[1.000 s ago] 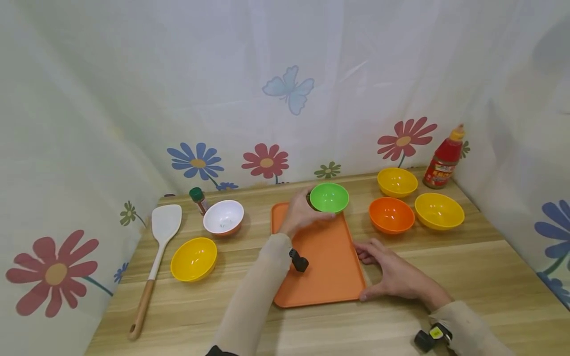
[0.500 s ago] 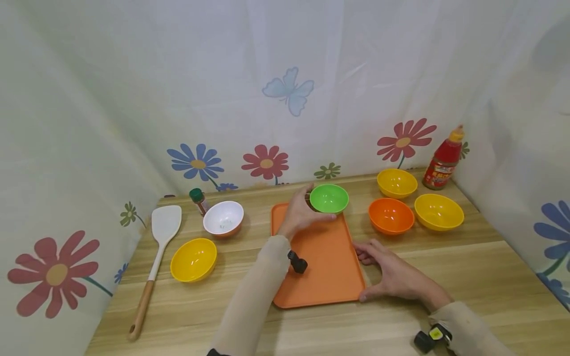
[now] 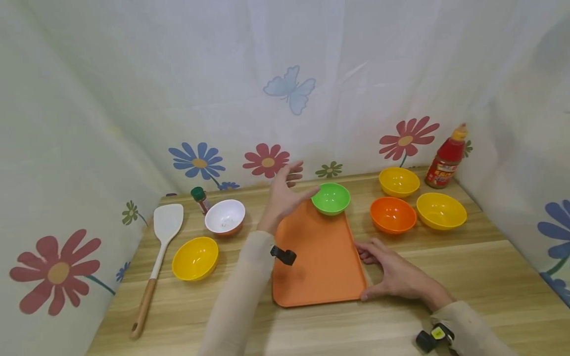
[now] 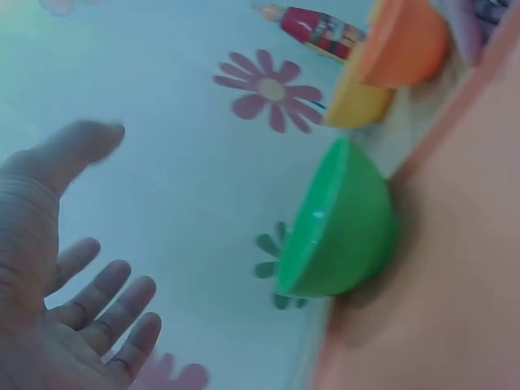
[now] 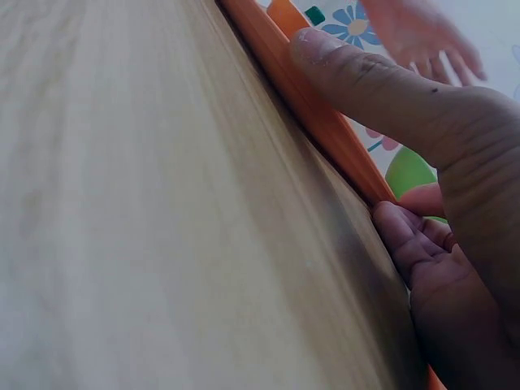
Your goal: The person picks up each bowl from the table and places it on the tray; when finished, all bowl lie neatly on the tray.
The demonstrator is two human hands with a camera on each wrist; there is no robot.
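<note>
orange tray (image 3: pixel 318 267) flat on table (image 3: pixel 222 321), long axis running near to far. green bowl (image 3: pixel 331 200) upright on tray's far right corner, round mouth facing up. left hand (image 3: pixel 282 196) spread wide, just left of bowl, apart from it in left wrist view. right hand (image 3: pixel 396 273) has thumb and fingers wide apart, both touching tray's right edge. orange bowl (image 3: pixel 393 216) on table, right of tray.

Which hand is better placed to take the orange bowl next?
Probably the right hand: it is nearer the orange bowl, though touching the tray. The left hand is empty but farther, left of the green bowl.
</note>
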